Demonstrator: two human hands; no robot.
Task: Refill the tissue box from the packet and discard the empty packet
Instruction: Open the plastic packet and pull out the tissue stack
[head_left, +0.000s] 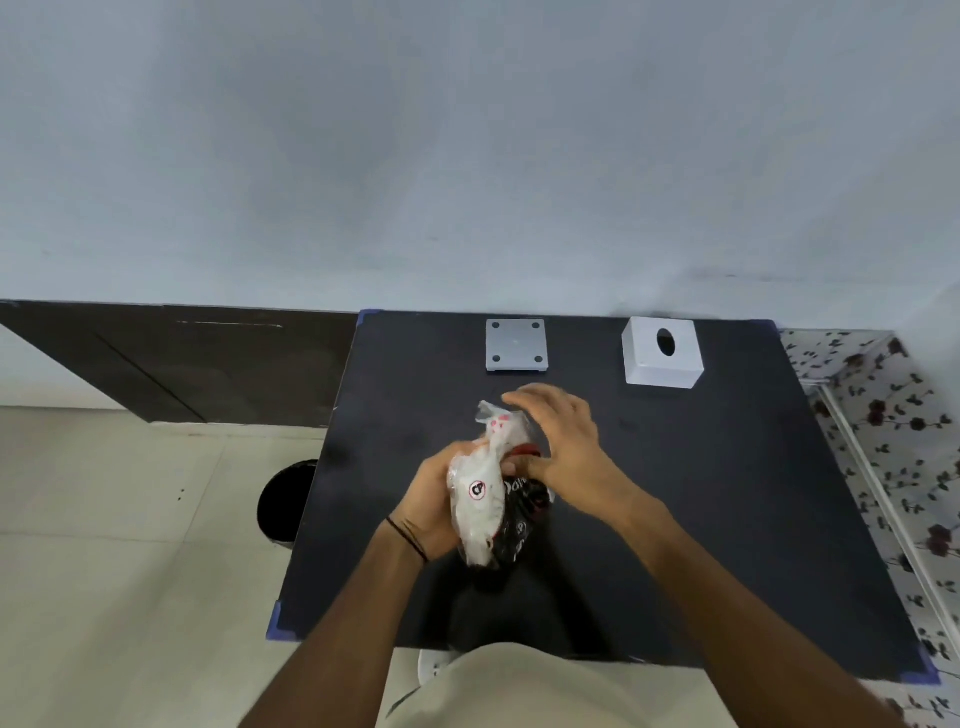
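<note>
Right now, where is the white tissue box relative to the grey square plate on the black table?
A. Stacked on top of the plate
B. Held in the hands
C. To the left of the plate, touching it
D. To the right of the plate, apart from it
D: the white tissue box stands right of the grey square plate with bare black table between them, while both hands work on the packet.

Black table (727, 493) bears a grey plate (516, 344); floral wall (893, 415) beside.
</note>
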